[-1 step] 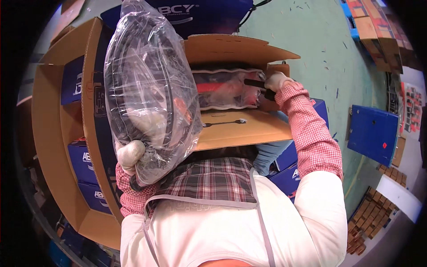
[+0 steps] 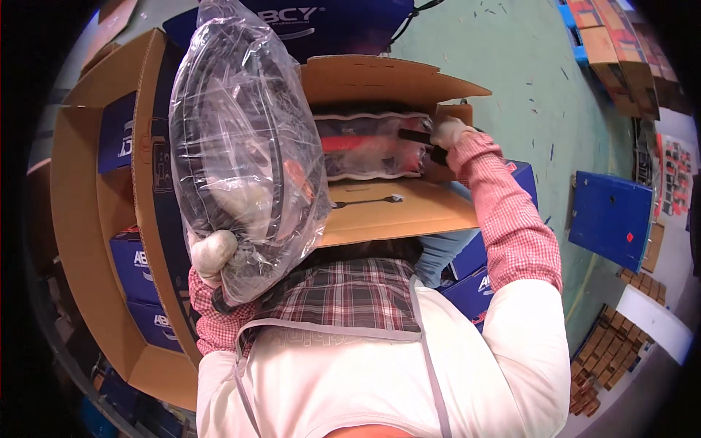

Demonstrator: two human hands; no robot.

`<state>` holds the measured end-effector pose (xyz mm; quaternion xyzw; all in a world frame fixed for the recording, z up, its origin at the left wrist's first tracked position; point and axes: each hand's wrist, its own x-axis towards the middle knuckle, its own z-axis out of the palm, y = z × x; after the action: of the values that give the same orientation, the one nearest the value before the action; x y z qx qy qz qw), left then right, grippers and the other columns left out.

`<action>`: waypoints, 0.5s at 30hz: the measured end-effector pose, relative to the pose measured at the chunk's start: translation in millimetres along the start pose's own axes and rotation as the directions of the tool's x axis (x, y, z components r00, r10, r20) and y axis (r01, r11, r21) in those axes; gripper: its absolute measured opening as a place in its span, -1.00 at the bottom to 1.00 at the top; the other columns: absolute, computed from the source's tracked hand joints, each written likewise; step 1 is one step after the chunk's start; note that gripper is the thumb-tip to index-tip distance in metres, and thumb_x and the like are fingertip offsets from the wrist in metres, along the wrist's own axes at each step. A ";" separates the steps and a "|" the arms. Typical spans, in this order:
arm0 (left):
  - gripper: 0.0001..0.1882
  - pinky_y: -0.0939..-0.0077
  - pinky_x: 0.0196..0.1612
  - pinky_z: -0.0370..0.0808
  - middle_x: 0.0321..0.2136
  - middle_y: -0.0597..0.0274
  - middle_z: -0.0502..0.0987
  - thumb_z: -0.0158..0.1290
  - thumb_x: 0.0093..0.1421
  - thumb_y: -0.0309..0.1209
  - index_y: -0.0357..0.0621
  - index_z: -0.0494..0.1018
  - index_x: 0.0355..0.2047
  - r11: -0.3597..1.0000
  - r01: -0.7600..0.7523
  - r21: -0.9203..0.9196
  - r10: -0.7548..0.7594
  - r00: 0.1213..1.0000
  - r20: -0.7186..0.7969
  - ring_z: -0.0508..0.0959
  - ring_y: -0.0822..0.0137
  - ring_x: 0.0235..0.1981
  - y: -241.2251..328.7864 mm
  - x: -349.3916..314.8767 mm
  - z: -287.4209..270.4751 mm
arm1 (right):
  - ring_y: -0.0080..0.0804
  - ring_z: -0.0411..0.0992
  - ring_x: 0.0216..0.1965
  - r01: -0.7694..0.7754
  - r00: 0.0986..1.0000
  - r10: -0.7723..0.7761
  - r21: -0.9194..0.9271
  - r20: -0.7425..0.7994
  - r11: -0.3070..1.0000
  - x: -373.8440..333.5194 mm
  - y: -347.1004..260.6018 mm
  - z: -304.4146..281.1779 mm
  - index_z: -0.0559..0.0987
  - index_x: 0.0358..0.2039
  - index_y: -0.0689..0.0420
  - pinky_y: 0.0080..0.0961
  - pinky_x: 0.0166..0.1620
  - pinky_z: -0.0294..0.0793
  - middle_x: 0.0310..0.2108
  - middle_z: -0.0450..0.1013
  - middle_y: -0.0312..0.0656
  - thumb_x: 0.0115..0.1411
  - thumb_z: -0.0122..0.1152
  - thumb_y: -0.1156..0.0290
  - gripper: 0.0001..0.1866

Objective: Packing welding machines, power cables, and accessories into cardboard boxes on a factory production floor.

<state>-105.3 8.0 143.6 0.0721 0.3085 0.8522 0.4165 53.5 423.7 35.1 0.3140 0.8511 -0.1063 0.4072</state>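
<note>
My left hand [image 2: 213, 250], in a white glove, is closed on the lower part of a clear plastic bag [image 2: 310, 219]. Inside the bag is a black coiled hose [image 2: 276, 164] with a small orange-red part. To the right stands an open cardboard box [image 2: 401, 226] with its flaps up. In it lies a plastic-wrapped item [image 2: 358, 144], red and dark. My right hand [image 2: 449, 133], also gloved in white, is closed at the box's right end on a black bar-shaped part [image 2: 415, 136]. A second dark piece shows just below it; the fingertips are partly hidden.
At the left a large open carton [image 2: 77, 241] holds several blue boxes [image 2: 135, 266]. A blue box [image 2: 350, 25] stands beyond the open box, with a black cable beside it. More blue boxes [image 2: 467, 292] sit under my right arm. A blue panel [image 2: 612, 219] lies farther right on the green floor [image 2: 511, 66].
</note>
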 end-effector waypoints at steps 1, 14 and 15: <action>-0.27 0.01 0.01 0.52 0.01 -0.18 0.42 0.17 -0.05 -0.56 -0.31 0.21 0.17 0.999 0.028 0.039 -0.027 0.999 -0.022 0.50 -0.08 -0.02 0.5 1.8 -1.8 | -0.09 0.46 -0.03 0.011 1.000 -0.011 -0.033 -0.003 0.999 -0.8 -18.5 0.0 0.61 -0.13 0.15 -0.28 -0.01 0.46 -0.08 0.49 0.02 0.10 0.08 0.30 -0.65; -0.30 0.19 -0.18 0.56 -0.18 -0.11 0.51 0.18 -0.19 -0.53 -0.36 0.29 0.06 0.978 0.099 0.185 -0.080 0.991 -0.109 0.57 0.05 -0.25 -1.3 9.9 10.0 | -0.11 0.46 -0.01 -0.134 0.990 0.126 -0.148 -0.063 0.980 26.5 -33.6 41.0 0.52 0.03 0.05 -0.24 0.02 0.45 -0.04 0.49 -0.04 0.27 -0.16 0.29 -0.61; -0.30 0.21 -0.19 0.55 -0.20 -0.11 0.52 0.18 -0.18 -0.53 -0.36 0.29 0.06 0.974 0.087 0.211 -0.067 0.993 -0.100 0.57 0.05 -0.27 -0.4 9.1 12.0 | -0.12 0.46 0.00 -0.114 0.985 0.100 -0.093 -0.141 0.989 31.2 -32.0 41.7 0.48 0.07 0.05 -0.22 0.01 0.46 -0.04 0.48 -0.03 0.28 -0.18 0.30 -0.59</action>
<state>-106.3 20.7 151.8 0.0653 0.4202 0.7995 0.4241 45.1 394.5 -17.9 0.3447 0.8631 -0.0193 0.3685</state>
